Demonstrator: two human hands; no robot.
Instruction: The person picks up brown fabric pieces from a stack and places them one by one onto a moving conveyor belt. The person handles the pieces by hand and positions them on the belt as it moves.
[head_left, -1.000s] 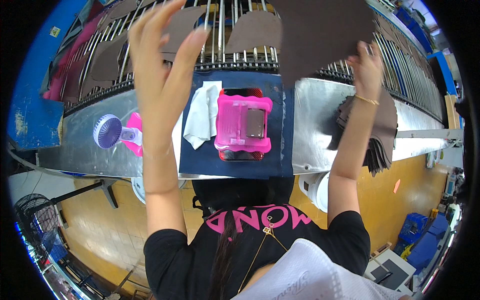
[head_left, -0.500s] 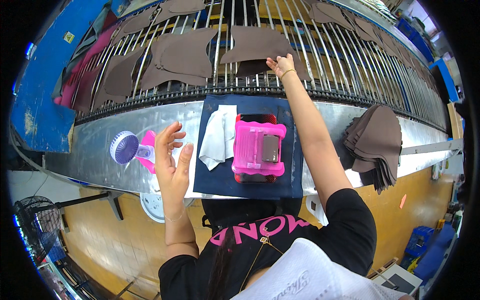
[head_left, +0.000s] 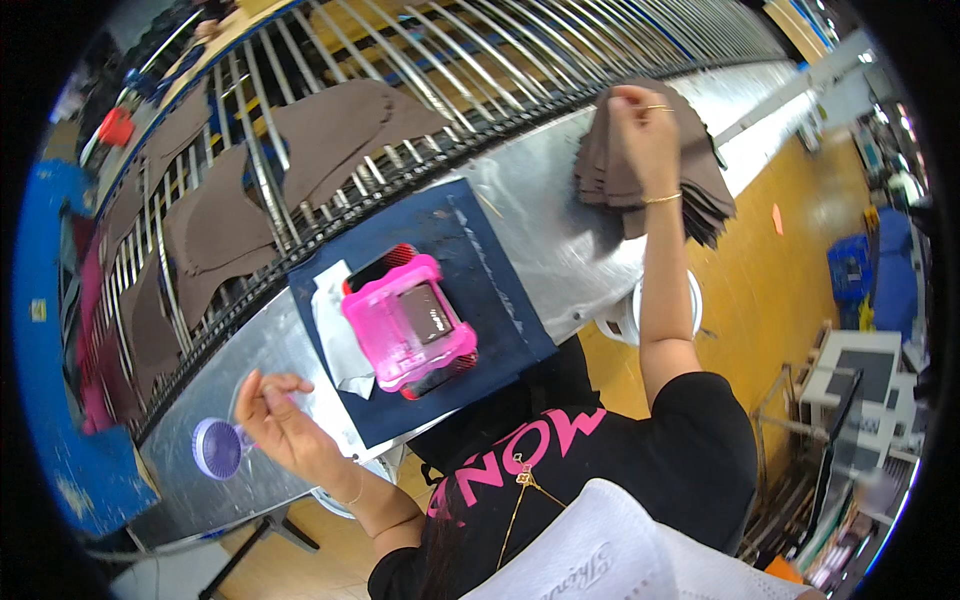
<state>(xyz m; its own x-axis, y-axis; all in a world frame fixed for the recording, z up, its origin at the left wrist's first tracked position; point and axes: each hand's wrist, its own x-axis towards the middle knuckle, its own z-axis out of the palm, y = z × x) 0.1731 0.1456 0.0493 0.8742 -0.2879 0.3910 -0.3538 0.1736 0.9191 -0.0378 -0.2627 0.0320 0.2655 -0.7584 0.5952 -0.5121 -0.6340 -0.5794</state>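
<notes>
My right hand (head_left: 648, 135) is over a fanned stack of dark brown cut pieces (head_left: 700, 175) on the metal table's right part. Its fingers are bent and smeared by motion, so whether they grip a piece is not clear. My left hand (head_left: 285, 425) hovers above the near left of the table, fingers loosely apart and nothing in them. Close beside it is a small purple fan (head_left: 218, 448). Between my hands, a pink tray-like holder (head_left: 385, 335) with a dark rectangular object (head_left: 427, 312) sits on a navy cloth (head_left: 480, 270).
Beyond the table runs a rack of metal bars (head_left: 480, 60) with a chain edge, bearing several brown pieces (head_left: 350, 135). A white cloth (head_left: 340, 340) lies beside the pink holder. A blue machine panel (head_left: 70, 400) stands at left; a white bucket (head_left: 680, 305) is below the table's edge.
My right hand has moved from a brown piece on the rack to the stack at right. The view has turned to the right. My left hand stays empty.
</notes>
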